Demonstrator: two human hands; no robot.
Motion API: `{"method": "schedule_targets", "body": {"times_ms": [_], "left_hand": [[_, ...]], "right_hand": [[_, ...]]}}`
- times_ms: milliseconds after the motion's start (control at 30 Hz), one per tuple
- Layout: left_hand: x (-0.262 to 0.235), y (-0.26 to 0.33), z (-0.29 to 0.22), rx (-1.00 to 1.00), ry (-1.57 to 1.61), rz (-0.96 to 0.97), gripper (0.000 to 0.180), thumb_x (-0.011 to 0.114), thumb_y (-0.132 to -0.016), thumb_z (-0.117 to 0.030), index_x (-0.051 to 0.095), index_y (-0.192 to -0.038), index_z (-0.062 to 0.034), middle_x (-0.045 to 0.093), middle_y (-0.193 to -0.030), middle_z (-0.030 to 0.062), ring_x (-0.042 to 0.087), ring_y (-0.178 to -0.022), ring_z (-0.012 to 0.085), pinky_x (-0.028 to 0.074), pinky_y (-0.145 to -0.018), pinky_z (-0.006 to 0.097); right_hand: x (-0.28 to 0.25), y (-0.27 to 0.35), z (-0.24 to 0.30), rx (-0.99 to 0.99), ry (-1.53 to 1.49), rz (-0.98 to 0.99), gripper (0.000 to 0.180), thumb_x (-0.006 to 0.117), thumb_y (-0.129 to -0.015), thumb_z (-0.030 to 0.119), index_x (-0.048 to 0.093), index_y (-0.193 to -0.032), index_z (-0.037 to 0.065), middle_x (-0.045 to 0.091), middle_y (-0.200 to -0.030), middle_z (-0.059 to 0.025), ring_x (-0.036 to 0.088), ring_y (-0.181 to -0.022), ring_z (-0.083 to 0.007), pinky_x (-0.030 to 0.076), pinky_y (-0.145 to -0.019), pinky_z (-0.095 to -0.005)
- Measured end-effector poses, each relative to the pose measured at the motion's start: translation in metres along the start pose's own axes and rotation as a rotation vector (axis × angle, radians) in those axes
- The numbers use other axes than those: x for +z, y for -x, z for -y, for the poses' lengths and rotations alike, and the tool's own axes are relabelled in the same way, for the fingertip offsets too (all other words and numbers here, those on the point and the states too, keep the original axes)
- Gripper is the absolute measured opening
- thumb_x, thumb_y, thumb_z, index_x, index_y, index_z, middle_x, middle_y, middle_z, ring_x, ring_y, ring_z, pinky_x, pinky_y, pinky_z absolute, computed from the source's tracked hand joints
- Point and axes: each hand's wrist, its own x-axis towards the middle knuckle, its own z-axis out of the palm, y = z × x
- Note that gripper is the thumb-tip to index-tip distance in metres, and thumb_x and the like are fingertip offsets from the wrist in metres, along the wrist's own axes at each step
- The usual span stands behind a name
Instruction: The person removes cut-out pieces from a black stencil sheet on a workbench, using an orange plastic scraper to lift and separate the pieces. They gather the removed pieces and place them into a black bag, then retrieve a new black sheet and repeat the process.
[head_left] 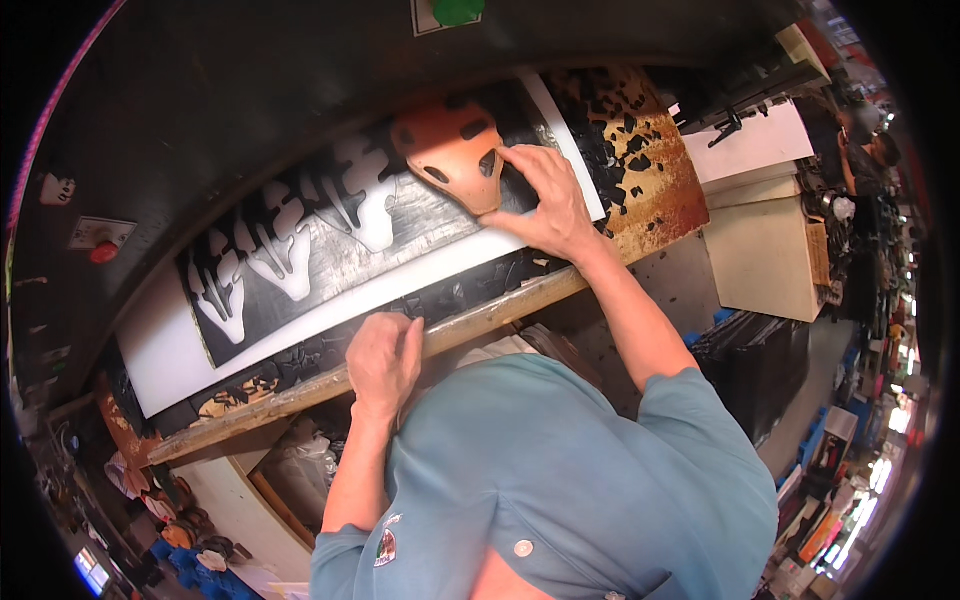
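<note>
An orange cutting die [455, 150] with several dark openings rests on a black sheet [340, 270]. My right hand [553, 200] grips the die's near right edge, with the thumb at its narrow tip and the fingers higher on its side. Shapes cut out of the sheet, left of the die, show white underneath. Beneath the sheet is a white cutting board [160, 350]. My left hand [383, 362] is curled into a loose fist by the bench's front edge. The inside of that fist is hidden.
A dark machine body [250, 90] with a red button [103, 252] and a green button [458, 10] overhangs the board. Black scraps lie on a rusty plate [650, 170]. A wooden rail [470, 325] edges the bench, and a pale cabinet [760, 250] stands right.
</note>
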Motion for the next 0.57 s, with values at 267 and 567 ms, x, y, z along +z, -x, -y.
{"method": "schedule_targets", "body": {"times_ms": [267,567], "left_hand": [[0.001,0.004,0.002,0.028,-0.079,-0.068,0.023,0.082,-0.091,-0.007,0.059,-0.09,-0.0058,0.064,-0.079,0.0116,0.064,-0.069,0.0339,0.051,-0.061,0.043],[0.003,0.013,0.001,-0.011,-0.116,-0.19,0.025,0.079,-0.096,-0.014,0.06,-0.083,-0.0045,0.064,-0.077,0.0131,0.064,-0.066,0.0354,0.052,-0.06,0.044]], "right_hand": [[-0.011,-0.002,0.013,0.028,-0.054,-0.08,0.064,0.095,-0.077,0.03,0.069,-0.129,0.003,0.072,-0.114,-0.0141,0.068,-0.111,-0.0292,0.053,-0.101,-0.0417],[-0.064,-0.042,0.092,-0.211,-0.145,-0.336,0.011,0.075,-0.1,0.01,0.071,-0.097,0.001,0.068,-0.085,-0.0079,0.062,-0.072,-0.02,0.052,-0.067,-0.0343]]}}
